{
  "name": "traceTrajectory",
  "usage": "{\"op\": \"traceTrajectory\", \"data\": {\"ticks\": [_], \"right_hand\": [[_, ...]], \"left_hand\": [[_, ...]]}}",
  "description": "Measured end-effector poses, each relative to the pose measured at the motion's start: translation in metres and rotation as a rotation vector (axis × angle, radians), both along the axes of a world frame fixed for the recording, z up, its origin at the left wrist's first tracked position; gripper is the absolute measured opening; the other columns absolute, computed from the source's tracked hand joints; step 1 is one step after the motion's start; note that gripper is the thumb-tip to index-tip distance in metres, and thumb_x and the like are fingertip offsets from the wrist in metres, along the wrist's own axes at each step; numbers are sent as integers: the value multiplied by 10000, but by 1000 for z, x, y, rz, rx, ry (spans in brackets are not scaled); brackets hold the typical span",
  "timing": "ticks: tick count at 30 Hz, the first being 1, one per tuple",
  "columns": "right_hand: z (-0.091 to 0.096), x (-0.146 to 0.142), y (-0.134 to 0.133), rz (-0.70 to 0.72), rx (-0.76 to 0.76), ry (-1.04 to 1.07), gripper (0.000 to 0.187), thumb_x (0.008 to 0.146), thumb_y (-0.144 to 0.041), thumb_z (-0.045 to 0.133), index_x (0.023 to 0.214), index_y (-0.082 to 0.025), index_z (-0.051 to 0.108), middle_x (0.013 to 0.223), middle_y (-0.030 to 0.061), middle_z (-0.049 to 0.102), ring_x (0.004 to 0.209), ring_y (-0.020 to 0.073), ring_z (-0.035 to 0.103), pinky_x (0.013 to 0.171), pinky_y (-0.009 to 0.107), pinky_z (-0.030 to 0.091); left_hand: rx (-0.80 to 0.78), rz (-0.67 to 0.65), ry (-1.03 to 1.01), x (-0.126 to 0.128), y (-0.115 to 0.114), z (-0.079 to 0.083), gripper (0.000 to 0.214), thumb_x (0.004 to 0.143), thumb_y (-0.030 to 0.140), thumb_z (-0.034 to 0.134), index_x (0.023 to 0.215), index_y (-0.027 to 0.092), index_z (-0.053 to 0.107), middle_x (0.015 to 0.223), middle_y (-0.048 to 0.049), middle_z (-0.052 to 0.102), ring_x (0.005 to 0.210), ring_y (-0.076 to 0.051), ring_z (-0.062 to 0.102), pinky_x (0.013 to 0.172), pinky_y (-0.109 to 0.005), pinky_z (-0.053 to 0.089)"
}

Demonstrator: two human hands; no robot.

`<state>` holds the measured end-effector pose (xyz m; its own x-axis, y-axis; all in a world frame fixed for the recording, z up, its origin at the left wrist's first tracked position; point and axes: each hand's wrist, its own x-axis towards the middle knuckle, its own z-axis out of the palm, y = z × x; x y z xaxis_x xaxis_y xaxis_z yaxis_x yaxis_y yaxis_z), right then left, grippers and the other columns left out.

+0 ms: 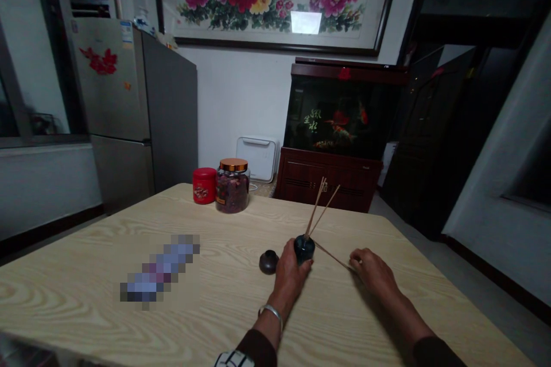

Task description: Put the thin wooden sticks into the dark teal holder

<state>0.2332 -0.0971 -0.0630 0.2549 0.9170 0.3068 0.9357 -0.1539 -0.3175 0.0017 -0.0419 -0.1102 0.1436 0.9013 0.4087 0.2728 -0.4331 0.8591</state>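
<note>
While the left hand (293, 269) curls around its side, the small dark bottle (305, 248) stands near the middle of the wooden table (224, 321), with a few thin sticks (315, 212) rising from its mouth and leaning toward one o'clock. The right hand (373, 270), just past three o'clock from the bottle, grasps one more stick (332, 255) between its fingertips; that stick slants back to the bottle, though whether its far end touches the glass I cannot tell. A dark rounded cap (269, 262) sits at nine o'clock, just beside the left hand. Farther out at nine lies a long, pixelated object (160, 269), its details hidden. Toward ten o'clock, near the table's far edge, are a lidded jar (232, 190) with dark reddish contents and, just beside it, a red canister (204, 186). Beyond the table, a white appliance (256, 157) stands at eleven, a gray refrigerator (114, 86) at ten, and an aquarium (336, 114) between twelve and one. Close to twelve, a framed flower painting (267, 31) hangs on the wall.
</note>
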Motion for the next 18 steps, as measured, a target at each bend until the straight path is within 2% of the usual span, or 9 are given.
{"op": "traceTrajectory", "data": {"ticks": [3, 8, 12, 15, 18], "right_hand": [[-10, 6, -13, 7, -131, -136, 205, 841, -271, 486, 818, -217, 682, 900, 71, 664, 865, 195, 618, 683, 267, 370], [-17, 0, -9, 36, -126, -270, 226, 874, -176, 438, 856, -191, 664, 907, 85, 677, 837, 177, 614, 688, 256, 369], [-15, -4, -3, 82, -168, -382, 235, 886, -145, 429, 894, -132, 663, 936, 145, 690, 879, 207, 624, 722, 277, 375], [-9, -2, -5, 77, -151, -347, 216, 868, -156, 440, 852, -144, 655, 892, 136, 697, 840, 204, 632, 702, 282, 380], [4, 4, -8, 24, -40, -131, 186, 835, -219, 466, 752, -180, 628, 745, 78, 685, 688, 181, 617, 611, 279, 385]], "left_hand": [[17, -1, 8, 0, 0, -1, 583, 738, 200, 676, 1267, 159, 434, 1204, -113, 604, 1101, -228, 571, 943, -310, 411], [16, -11, 23, 0, 1, -2, 567, 740, 198, 676, 1257, 176, 444, 1200, -101, 615, 1098, -222, 580, 928, -300, 413], [-7, -12, 26, 0, 0, 0, 559, 731, 196, 684, 1242, 185, 458, 1182, -90, 625, 1087, -220, 588, 917, -299, 415], [-12, -9, 20, 0, 0, 2, 549, 732, 195, 683, 1235, 190, 464, 1159, -84, 633, 1066, -219, 595, 910, -299, 418], [-8, -2, 19, -1, 0, 1, 550, 728, 202, 688, 1231, 188, 466, 1154, -89, 633, 1067, -223, 592, 916, -299, 416]]}}
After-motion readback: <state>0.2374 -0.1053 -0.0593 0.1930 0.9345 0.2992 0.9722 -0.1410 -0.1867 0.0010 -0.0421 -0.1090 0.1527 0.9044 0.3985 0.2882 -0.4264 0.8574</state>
